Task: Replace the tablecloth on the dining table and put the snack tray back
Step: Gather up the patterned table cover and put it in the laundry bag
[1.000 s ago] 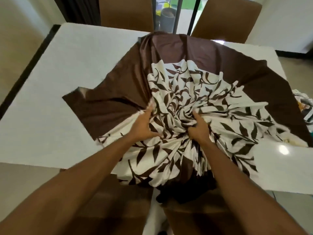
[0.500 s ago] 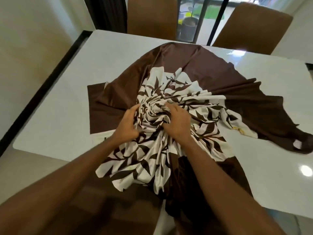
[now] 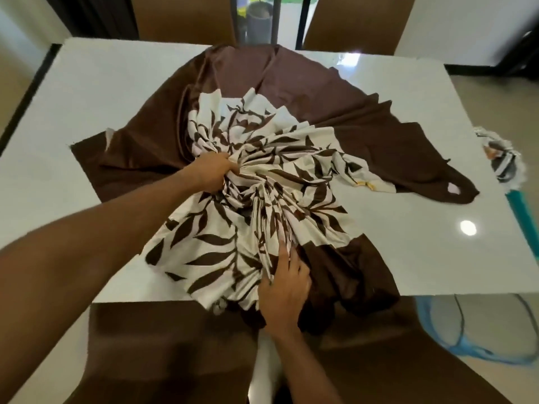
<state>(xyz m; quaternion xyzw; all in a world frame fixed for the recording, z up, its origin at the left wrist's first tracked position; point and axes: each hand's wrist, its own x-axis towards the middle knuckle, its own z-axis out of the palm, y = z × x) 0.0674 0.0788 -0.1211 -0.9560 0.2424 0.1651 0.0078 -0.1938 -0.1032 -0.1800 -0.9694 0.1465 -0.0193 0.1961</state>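
Tablecloth heaped mid-table, draping over the near edge.
Left hand fists the gathers; right hand lays near-straight fingers on the pleats. Draw far corners in evenly.

Tablecloth lies bunched on table, chairs behind
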